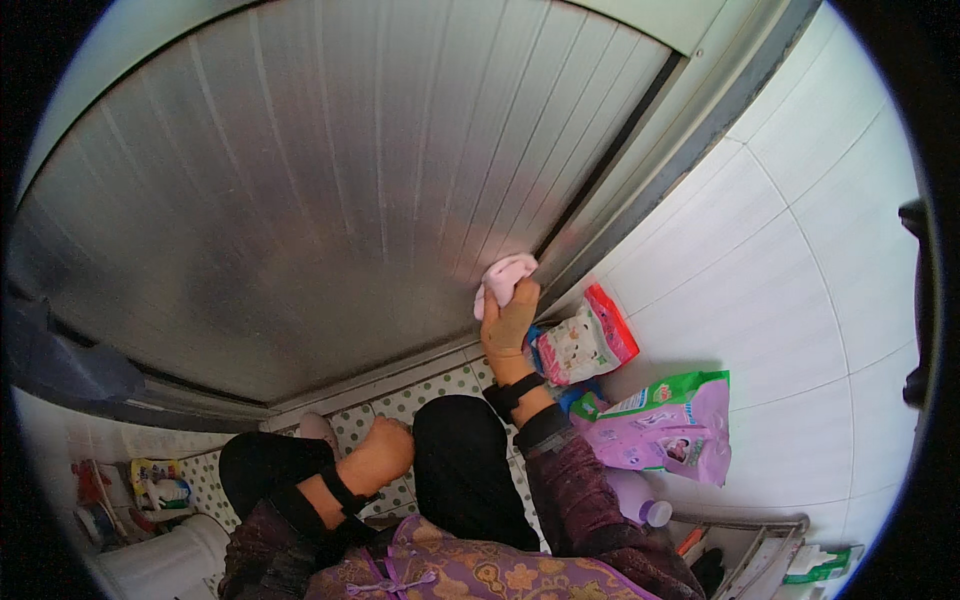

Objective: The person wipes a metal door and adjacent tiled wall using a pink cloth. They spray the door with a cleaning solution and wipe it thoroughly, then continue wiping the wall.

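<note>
My right hand (511, 319) is closed around a folded pink cloth (504, 281) and presses it on the lower right part of a grey ribbed metal door panel (322, 187), beside its frame. My left hand (382, 450) is held between my knees, over the dotted floor, with its back towards the camera. The fingers of the left hand curl out of sight, so what they hold, if anything, is hidden. Dark straps go around both wrists.
Right of my right arm, a red-and-white packet (585, 341), a purple-and-green pouch (660, 427) and a purple bottle (634, 499) stand by the tiled wall (750, 300). A metal rack (757, 529) is at lower right. At lower left are a white bucket-like container (165, 559) and a yellow packet (157, 480).
</note>
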`<state>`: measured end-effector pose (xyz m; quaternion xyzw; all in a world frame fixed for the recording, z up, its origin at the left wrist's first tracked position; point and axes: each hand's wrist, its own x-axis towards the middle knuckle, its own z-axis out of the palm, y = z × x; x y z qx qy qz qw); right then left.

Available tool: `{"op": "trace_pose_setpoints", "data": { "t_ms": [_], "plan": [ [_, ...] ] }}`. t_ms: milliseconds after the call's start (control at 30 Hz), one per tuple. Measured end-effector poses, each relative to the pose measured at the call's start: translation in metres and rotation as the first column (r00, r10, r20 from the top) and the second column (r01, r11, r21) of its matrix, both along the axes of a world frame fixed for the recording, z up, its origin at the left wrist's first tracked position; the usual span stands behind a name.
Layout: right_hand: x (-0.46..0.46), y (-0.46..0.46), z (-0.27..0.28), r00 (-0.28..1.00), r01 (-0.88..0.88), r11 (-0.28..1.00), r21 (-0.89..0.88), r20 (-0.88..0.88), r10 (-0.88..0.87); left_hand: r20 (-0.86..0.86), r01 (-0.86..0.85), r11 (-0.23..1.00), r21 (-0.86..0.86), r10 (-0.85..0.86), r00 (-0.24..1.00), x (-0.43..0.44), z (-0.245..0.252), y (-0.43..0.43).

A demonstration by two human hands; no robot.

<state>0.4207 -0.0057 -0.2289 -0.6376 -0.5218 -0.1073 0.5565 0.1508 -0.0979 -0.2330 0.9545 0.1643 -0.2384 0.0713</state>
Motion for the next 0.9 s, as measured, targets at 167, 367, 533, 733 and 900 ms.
{"op": "trace_pose_setpoints", "data": {
  "t_ms": [167,367,533,733,900],
  "plan": [
    [-0.003,0.018,0.128,0.977,0.052,0.967,0.25,0.189,-0.102,0.051,-0.068,0.997,0.042,0.066,0.997,0.001,-0.001,-0.006],
    [-0.024,0.044,0.274,0.978,-0.099,0.829,0.55,0.206,-0.019,0.125,0.003,0.99,0.138,-0.02,0.992,-0.009,0.013,-0.012],
    [-0.06,0.042,0.277,0.963,0.0,0.86,0.51,0.231,-0.137,0.189,-0.017,0.988,0.152,-0.012,0.982,-0.014,0.019,-0.012],
    [-0.088,0.02,0.181,0.976,-0.073,0.963,0.26,0.217,0.016,0.118,-0.011,0.985,0.173,-0.009,0.993,-0.018,0.02,-0.016],
    [-0.091,0.007,0.101,0.959,-0.183,0.979,0.09,0.235,0.157,0.106,0.014,0.98,0.201,-0.035,0.994,-0.018,0.019,-0.016]
  ]
}}
